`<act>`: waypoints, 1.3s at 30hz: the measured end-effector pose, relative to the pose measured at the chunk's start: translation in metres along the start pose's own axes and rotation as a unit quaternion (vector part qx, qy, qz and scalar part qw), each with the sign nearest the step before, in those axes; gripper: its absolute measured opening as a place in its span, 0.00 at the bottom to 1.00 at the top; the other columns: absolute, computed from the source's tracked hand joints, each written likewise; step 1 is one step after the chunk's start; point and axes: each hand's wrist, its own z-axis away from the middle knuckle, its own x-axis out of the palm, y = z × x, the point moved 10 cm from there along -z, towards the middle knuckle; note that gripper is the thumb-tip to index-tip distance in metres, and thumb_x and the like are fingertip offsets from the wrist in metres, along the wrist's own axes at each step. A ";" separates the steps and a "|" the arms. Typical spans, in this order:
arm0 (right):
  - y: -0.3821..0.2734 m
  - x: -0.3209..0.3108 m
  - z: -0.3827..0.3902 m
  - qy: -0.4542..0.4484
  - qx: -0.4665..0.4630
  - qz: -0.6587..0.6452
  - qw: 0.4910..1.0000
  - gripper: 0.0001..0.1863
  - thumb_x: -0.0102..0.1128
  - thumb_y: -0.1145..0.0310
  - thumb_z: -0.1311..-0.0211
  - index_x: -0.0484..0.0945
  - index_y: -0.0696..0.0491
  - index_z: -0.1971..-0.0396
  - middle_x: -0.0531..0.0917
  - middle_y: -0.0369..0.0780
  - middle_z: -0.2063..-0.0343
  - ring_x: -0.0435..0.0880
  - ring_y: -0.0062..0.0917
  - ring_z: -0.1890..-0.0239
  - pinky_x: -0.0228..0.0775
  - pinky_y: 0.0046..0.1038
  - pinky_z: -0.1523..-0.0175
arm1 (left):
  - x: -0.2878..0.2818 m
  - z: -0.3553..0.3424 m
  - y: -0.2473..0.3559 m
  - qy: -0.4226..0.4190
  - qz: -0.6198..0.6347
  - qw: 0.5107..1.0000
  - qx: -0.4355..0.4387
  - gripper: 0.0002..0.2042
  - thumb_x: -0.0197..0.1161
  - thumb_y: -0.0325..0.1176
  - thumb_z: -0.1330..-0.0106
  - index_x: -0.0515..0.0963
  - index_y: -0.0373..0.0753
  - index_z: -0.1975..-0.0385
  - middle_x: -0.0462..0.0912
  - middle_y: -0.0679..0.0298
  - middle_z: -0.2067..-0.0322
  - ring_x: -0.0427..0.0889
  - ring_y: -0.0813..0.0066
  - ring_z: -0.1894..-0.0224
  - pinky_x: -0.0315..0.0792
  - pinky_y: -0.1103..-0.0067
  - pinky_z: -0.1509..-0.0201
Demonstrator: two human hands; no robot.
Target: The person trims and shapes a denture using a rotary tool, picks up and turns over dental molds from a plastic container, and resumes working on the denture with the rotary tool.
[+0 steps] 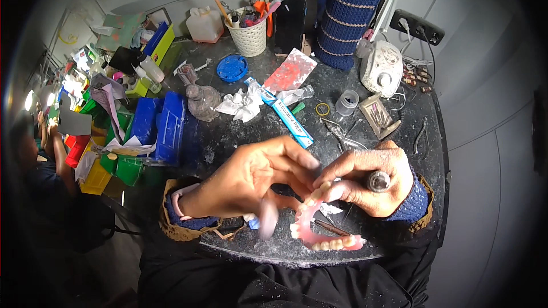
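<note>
A pink denture with a curved row of cream teeth hangs low in front of me, over the bench's near edge. My right hand is closed, its thumb and forefinger pinching the upper end of the denture. Also held in that hand is a dark cylindrical tool, apparently a handpiece, its round end facing me. My left hand is open beside the denture, fingers spread and thumb blurred. Whether its fingertips touch the denture or the right fingers, I cannot tell. Behind the denture lies a slim brown-handled tool.
Beyond my hands lie a blue-and-white paper box, crumpled tissue, pliers and a small cup. A white control unit stands back right. Blue bins crowd the left; another person sits beyond them.
</note>
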 end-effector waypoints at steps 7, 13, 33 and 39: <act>-0.017 0.003 -0.003 0.051 -0.078 0.068 0.993 0.11 0.69 0.67 0.49 0.81 0.58 0.71 0.84 0.39 0.79 0.84 0.20 0.78 0.72 0.17 0.72 | 0.001 -0.003 -0.006 0.027 -0.044 0.999 -0.017 0.16 0.65 0.32 0.40 0.73 0.28 0.59 0.79 0.55 0.66 0.82 0.71 0.64 0.75 0.82 0.63; -0.010 -0.011 -0.003 0.088 -0.145 0.268 0.948 0.25 0.78 0.54 0.66 0.70 0.52 0.80 0.73 0.31 0.87 0.73 0.17 0.89 0.60 0.19 0.82 | -0.004 0.004 -0.006 0.050 0.059 0.997 0.021 0.09 0.60 0.27 0.38 0.75 0.32 0.60 0.76 0.60 0.67 0.78 0.77 0.67 0.70 0.84 0.69; -0.004 0.017 0.000 0.049 -0.191 0.420 0.886 0.29 0.60 0.37 0.54 0.68 0.51 0.87 0.66 0.34 0.93 0.70 0.27 0.92 0.57 0.27 0.86 | -0.014 0.005 0.001 0.111 0.002 0.990 0.091 0.09 0.61 0.24 0.39 0.74 0.31 0.61 0.77 0.56 0.69 0.76 0.76 0.68 0.71 0.82 0.68; -0.011 0.018 -0.006 0.042 -0.177 0.415 0.891 0.24 0.69 0.47 0.64 0.70 0.51 0.85 0.69 0.35 0.89 0.74 0.27 0.88 0.63 0.26 0.84 | -0.013 0.008 0.007 0.100 -0.036 0.988 0.110 0.09 0.59 0.21 0.39 0.74 0.30 0.60 0.77 0.55 0.69 0.77 0.75 0.68 0.73 0.79 0.67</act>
